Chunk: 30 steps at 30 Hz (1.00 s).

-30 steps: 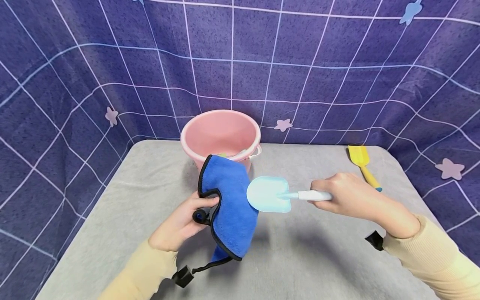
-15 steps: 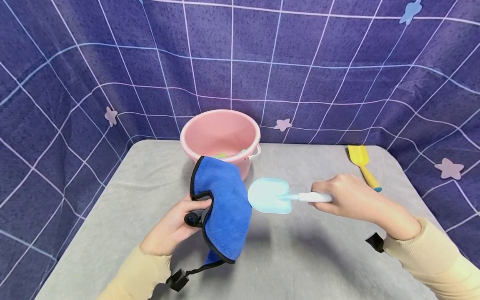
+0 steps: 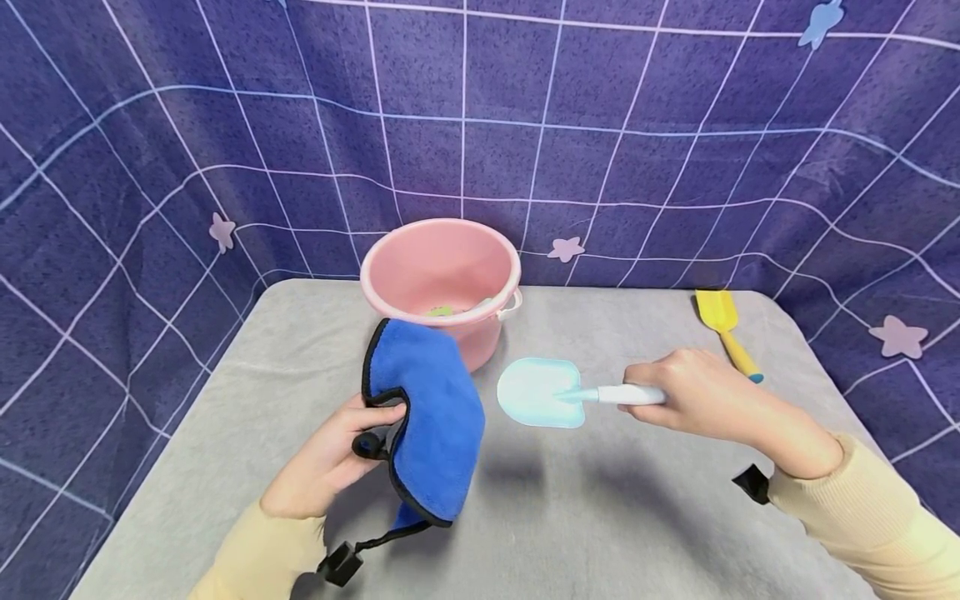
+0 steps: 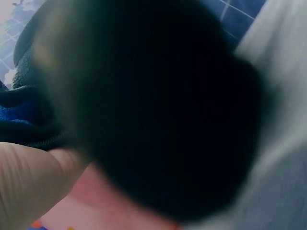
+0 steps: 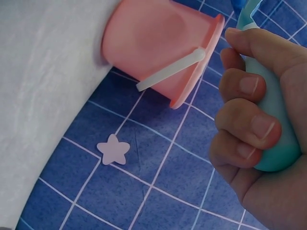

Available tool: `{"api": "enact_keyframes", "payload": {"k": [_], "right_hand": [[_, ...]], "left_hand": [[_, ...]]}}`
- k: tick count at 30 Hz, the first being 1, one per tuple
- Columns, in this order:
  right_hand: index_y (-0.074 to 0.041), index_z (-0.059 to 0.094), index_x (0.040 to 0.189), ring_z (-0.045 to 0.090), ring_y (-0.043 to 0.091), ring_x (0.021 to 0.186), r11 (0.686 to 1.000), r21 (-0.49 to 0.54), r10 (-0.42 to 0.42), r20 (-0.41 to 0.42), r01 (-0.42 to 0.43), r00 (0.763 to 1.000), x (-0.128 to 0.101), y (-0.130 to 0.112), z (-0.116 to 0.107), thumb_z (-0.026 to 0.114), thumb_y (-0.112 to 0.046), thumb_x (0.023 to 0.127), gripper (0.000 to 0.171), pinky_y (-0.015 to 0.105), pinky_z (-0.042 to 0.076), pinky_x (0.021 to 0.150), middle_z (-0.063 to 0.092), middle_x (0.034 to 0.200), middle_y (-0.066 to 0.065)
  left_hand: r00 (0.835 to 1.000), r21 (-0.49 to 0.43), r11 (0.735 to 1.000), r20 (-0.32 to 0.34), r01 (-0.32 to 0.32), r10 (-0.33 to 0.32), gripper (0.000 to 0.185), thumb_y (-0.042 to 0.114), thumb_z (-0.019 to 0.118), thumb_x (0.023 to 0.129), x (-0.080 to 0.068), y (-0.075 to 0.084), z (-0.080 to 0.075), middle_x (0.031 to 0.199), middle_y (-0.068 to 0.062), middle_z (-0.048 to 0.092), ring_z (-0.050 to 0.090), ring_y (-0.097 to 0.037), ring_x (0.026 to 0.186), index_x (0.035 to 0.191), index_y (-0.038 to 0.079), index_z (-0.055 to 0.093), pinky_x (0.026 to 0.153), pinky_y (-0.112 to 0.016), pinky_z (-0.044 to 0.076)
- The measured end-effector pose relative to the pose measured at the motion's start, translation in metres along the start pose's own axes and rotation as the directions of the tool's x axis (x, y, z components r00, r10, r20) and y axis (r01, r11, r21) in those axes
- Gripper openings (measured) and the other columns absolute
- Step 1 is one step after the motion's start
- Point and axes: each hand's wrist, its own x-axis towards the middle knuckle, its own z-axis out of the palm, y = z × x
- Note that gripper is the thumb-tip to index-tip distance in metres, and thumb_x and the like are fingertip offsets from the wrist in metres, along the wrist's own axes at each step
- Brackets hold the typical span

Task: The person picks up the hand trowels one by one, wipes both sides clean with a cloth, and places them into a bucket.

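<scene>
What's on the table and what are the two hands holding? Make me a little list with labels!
left hand: left hand grips the blue cloth by its black edge
right hand: right hand grips the handle of the light blue shovel
shovel blade: points toward the cloth, a gap between them
bucket: pink bucket stands upright behind the cloth, something small and green inside
other toy: yellow shovel lies on the table's far right
table: grey table
backdrop: purple cloth with a white grid and stars
</scene>
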Motion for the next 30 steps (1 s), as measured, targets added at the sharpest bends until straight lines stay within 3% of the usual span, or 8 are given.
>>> {"api": "enact_keyframes", "payload": {"k": [5, 9, 18, 25, 30], "right_hand": [[-0.032, 0.049, 0.068, 0.025, -0.008, 0.048, 1.0, 0.005, 0.013, 0.007, -0.013, 1.0, 0.001, -0.001, -0.001, 0.072, -0.019, 0.074, 0.027, 0.012, 0.025, 0.041, 0.028, 0.056, -0.025], [-0.032, 0.051, 0.069, 0.026, -0.008, 0.048, 1.0, 0.008, 0.015, 0.006, -0.015, 1.0, 0.002, -0.002, -0.002, 0.072, -0.019, 0.074, 0.026, 0.013, 0.025, 0.041, 0.03, 0.056, -0.025], [-0.031, 0.053, 0.069, 0.026, -0.009, 0.048, 1.0, 0.009, -0.009, -0.027, 0.009, 1.0, 0.006, -0.004, -0.003, 0.073, -0.017, 0.074, 0.025, 0.012, 0.024, 0.041, 0.032, 0.057, -0.025], [-0.031, 0.055, 0.072, 0.027, -0.01, 0.048, 1.0, 0.01, -0.022, -0.033, 0.023, 0.999, 0.01, -0.006, -0.003, 0.073, -0.019, 0.075, 0.022, 0.013, 0.025, 0.042, 0.036, 0.057, -0.025], [-0.031, 0.054, 0.071, 0.027, -0.008, 0.048, 1.0, -0.016, -0.007, -0.024, 0.007, 1.0, 0.012, -0.009, -0.003, 0.073, -0.02, 0.075, 0.022, 0.014, 0.025, 0.042, 0.035, 0.057, -0.025]], "left_hand": [[0.993, 0.132, 0.989, -0.102, 0.067, -0.053, 0.04, 0.006, 0.056, 0.091, 0.007, -0.005, 0.001, 0.103, 0.002, 0.059, 0.063, -0.01, 0.087, 0.126, 0.012, 0.039, 0.073, -0.023, 0.052], [0.987, 0.208, 0.973, -0.142, 0.104, -0.075, 0.046, 0.007, 0.058, 0.09, 0.02, -0.011, 0.005, 0.102, 0.001, 0.059, 0.062, -0.01, 0.086, 0.13, 0.008, 0.036, 0.073, -0.025, 0.052], [0.991, 0.262, 0.959, -0.103, 0.107, -0.082, 0.034, 0.007, 0.059, 0.089, 0.051, -0.028, 0.015, 0.098, 0.001, 0.062, 0.063, -0.011, 0.087, 0.119, 0.006, 0.044, 0.073, -0.025, 0.052], [0.992, 0.262, 0.959, -0.084, 0.11, -0.091, 0.028, 0.006, 0.059, 0.088, 0.069, -0.038, 0.03, 0.101, 0.003, 0.057, 0.052, -0.011, 0.093, 0.114, 0.009, 0.049, 0.078, -0.023, 0.044], [0.996, 0.223, 0.971, -0.041, 0.085, -0.078, 0.016, 0.0, 0.054, 0.087, 0.077, -0.043, 0.038, 0.086, 0.005, 0.06, 0.054, -0.006, 0.076, 0.1, 0.009, 0.054, 0.066, -0.018, 0.044]]}}
